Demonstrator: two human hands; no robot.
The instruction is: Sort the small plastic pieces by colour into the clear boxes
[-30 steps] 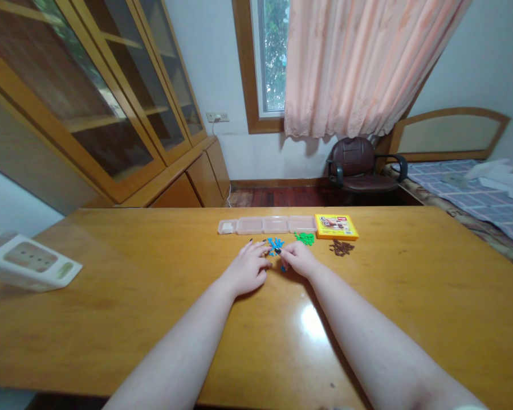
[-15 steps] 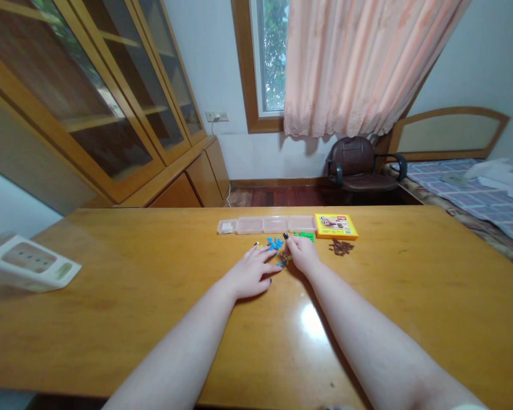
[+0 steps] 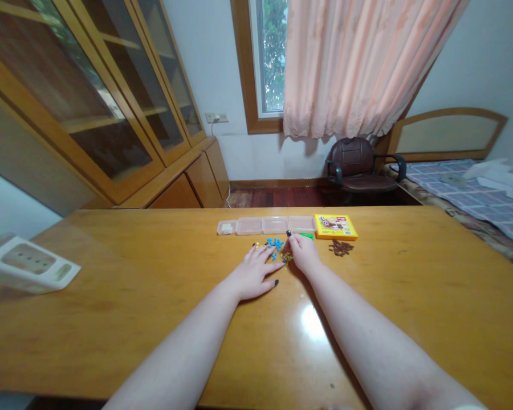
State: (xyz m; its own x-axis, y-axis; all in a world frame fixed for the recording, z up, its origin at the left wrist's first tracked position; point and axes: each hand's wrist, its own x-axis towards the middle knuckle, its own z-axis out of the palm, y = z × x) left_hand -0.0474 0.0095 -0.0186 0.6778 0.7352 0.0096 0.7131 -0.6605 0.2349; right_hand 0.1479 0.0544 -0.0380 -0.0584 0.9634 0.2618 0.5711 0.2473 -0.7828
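My left hand (image 3: 256, 275) rests on the table with its fingers spread, their tips among small blue pieces (image 3: 276, 243) and a few yellow pieces (image 3: 259, 246). Its index fingertip reaches a small cluster of golden-yellow pieces (image 3: 286, 258) lying between the hands. Beside that cluster my right hand (image 3: 304, 253) is closed, fingers curled under and dark-nailed thumb pointing away. What it holds, if anything, is hidden. Green pieces (image 3: 308, 235) show just beyond the right hand, partly covered by it. Brown pieces (image 3: 341, 247) form a pile to its right.
Clear shallow plastic trays (image 3: 250, 226) stand in a row behind the pieces, beside a yellow box (image 3: 337, 227) with a printed picture. A white device (image 3: 29, 265) sits at the table's left. Beyond the wooden table (image 3: 175, 239) are a chair (image 3: 359, 165) and a bed.
My left hand has shifted slightly right, and its thumb is spread wider. Blue pieces that lay by its index fingertip now sit nearer the blue pile. My right hand has barely moved.
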